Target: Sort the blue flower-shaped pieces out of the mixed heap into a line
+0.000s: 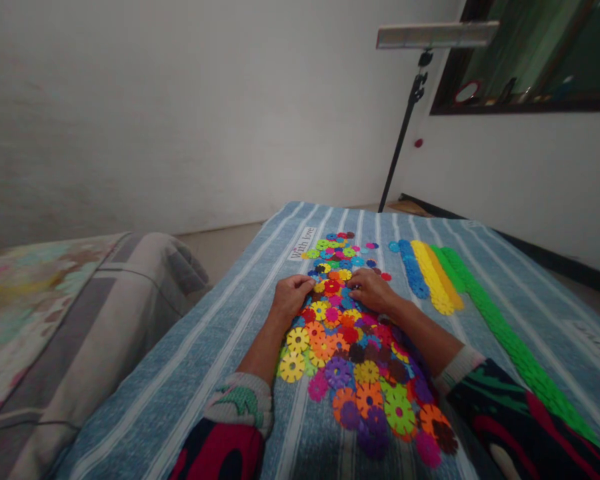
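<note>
A long heap of colourful notched plastic discs (333, 313), shaped like flowers, lies on a striped blue cloth (240, 307). At the heap's left edge is my left hand (291, 295), its thumb and fingers pinched together; whatever they hold is too small to name. Across from it, my right hand (373, 291) reaches over the pile from the right with fingers curled down among the discs. Its fingertips are partly hidden, and I cannot make out what is in them. Yellow, red and blue discs lie between the two hands.
To the right, discs lie in rows by colour: a blue row (414, 270), a yellow row (433, 280) and a long green row (510, 333). A bed or seat with a grey cover (130, 293) is at left. A lamp stand (403, 133) rises behind the table.
</note>
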`<action>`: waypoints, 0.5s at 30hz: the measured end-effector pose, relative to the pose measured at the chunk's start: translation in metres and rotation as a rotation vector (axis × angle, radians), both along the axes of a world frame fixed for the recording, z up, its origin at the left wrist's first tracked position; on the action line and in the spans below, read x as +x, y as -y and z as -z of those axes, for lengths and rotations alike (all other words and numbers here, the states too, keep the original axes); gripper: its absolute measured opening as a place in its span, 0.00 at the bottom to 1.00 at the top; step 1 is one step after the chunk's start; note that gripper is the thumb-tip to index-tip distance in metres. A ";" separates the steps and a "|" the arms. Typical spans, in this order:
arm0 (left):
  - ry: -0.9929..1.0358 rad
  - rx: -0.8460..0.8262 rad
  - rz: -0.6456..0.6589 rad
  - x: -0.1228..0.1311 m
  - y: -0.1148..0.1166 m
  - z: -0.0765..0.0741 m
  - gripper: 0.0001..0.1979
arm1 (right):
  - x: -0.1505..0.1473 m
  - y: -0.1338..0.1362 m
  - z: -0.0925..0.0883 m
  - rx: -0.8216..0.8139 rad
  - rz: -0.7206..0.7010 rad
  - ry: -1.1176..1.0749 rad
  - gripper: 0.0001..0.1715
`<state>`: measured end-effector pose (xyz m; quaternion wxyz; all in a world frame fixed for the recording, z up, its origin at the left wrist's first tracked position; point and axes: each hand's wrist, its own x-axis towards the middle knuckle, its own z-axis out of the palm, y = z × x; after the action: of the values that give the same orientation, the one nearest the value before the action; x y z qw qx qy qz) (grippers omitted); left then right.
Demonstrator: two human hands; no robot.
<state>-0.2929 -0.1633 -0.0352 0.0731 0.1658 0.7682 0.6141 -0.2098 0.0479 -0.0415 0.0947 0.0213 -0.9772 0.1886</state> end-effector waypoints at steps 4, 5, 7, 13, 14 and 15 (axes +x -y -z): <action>0.010 0.011 0.006 -0.001 0.000 0.002 0.11 | 0.001 0.003 -0.004 -0.066 0.014 -0.025 0.02; 0.009 0.013 0.005 -0.001 0.000 0.002 0.11 | 0.002 0.003 -0.006 -0.084 0.017 -0.029 0.01; 0.009 0.014 0.004 -0.001 -0.001 0.003 0.11 | 0.005 0.003 -0.009 -0.118 0.018 -0.033 0.02; 0.008 0.003 0.005 0.001 0.000 0.001 0.12 | 0.013 0.003 -0.018 -0.162 -0.007 -0.015 0.08; 0.005 -0.004 0.004 0.001 0.000 0.000 0.12 | 0.015 0.004 -0.018 -0.159 -0.015 -0.006 0.08; 0.000 -0.009 0.002 0.001 0.000 0.000 0.12 | 0.015 0.006 -0.019 -0.154 -0.022 0.003 0.09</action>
<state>-0.2920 -0.1634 -0.0351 0.0745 0.1661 0.7706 0.6107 -0.1944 0.0416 -0.0227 0.0924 0.0243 -0.9598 0.2641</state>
